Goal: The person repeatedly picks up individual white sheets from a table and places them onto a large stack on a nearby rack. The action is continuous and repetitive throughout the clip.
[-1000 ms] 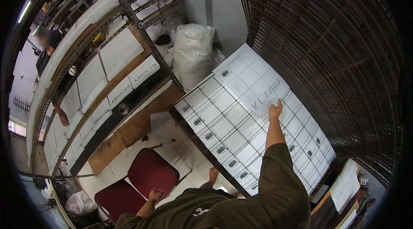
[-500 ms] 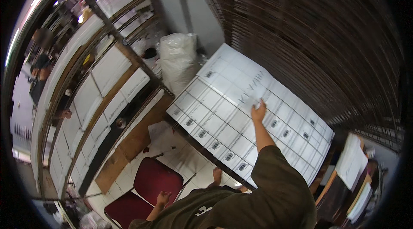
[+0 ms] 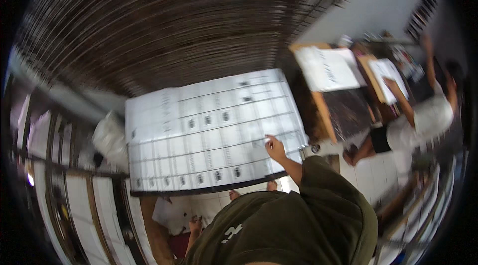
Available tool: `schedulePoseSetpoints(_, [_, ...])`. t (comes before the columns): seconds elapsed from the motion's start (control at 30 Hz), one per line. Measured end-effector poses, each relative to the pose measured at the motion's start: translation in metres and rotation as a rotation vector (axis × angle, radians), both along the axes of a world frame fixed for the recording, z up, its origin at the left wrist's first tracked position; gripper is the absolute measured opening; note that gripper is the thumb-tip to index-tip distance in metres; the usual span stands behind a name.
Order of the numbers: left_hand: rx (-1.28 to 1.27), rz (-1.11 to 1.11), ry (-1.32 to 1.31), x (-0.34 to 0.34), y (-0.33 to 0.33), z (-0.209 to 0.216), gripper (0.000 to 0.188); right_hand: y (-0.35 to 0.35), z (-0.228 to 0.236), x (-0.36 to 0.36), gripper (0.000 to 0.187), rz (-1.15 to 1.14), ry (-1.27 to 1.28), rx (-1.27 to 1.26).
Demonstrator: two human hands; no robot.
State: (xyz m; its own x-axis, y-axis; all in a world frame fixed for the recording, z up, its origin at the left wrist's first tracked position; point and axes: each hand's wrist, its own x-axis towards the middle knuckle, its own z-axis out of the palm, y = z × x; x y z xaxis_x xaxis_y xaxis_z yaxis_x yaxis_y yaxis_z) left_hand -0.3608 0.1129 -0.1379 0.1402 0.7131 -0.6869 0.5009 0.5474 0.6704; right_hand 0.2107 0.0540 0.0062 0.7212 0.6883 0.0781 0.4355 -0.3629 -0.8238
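Note:
In front of me, a broad white printed surface (image 3: pixel 154 158) is crossed by dark lines in a grid, with small black code blocks and rows of print. Whether it is one sheet or many flat pieces side by side, I cannot tell. My right hand (image 3: pixel 277 150) is over its right part, fingers drawn together and slightly blurred. A faint pale patch next to the fingertips looks like something thin in them, too blurred to name. My left hand (image 3: pixel 195 225) hangs low by my left side, fingers loosely apart and nothing visible in it, near a dark red chair (image 3: pixel 179 243).
A dark slatted rack (image 3: pixel 189 26) rises behind the white surface. A stuffed white sack (image 3: pixel 110 138) stands left of it, near shelving (image 3: pixel 102 200). At right are a bench with white sheets (image 3: pixel 331 68) and a co-worker in a white shirt (image 3: pixel 423 120), one hand on another white stack.
My view has swung to the right, bringing the bench and co-worker into sight and most of the red chair out of it. My right hand is now over the surface's right part.

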Motion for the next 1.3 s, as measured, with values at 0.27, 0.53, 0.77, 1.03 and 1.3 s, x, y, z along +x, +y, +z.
schedulePoseSetpoints(0.27, [0.175, -0.435, 0.002, 0.117, 0.027, 0.032, 0.056, -0.151, -0.007, 0.168, 0.043, -0.750, 0.431, 0.656])
schedulePoseSetpoints(0.53, [0.186, -0.488, 0.214, 0.191, -0.025, 0.096, 0.055, -0.233, 0.028, 0.236, 0.061, -0.924, 0.679, 0.736])
schedulePoseSetpoints(0.77, [0.171, -0.631, 0.512, 0.138, -0.067, 0.081, 0.057, -0.208, 0.068, 0.264, 0.091, -0.769, 0.705, 1.027])
schedulePoseSetpoints(1.03, [0.250, -0.572, 0.598, 0.085, -0.107, 0.046, 0.055, -0.159, 0.016, 0.272, 0.065, -1.004, 1.041, 1.444])
schedulePoseSetpoints(1.3, [0.312, -0.569, 0.397, 0.120, -0.120, 0.044, 0.060, -0.177, 0.059, 0.242, 0.044, -1.118, 0.273, 0.987])
